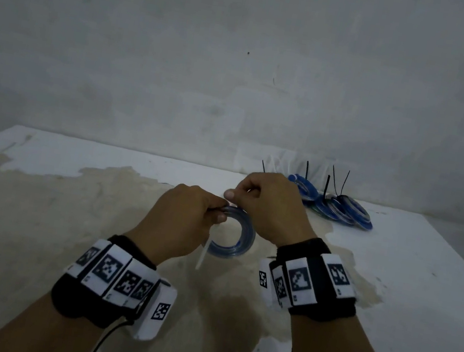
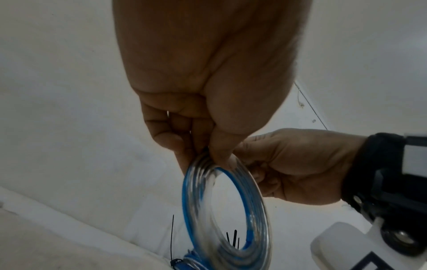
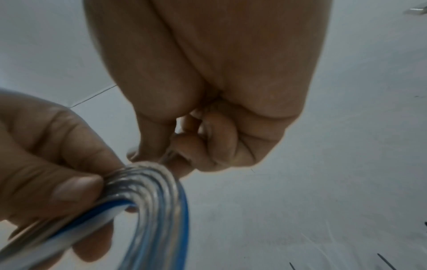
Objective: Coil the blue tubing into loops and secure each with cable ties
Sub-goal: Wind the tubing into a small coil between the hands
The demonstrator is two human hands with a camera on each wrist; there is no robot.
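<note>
Head view, both hands, left and right, pinching tubing coil top, ring hanging downward

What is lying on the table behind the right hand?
Behind the right hand, a pile of finished blue coils lies on the table by the wall, with black cable tie tails standing up. The hand covers the pile's left edge, so its full extent is hidden.

Dim, flat light throughout; wrist views are soft and perhaps motion-blurred, with wide-angle bending at edges.
</note>
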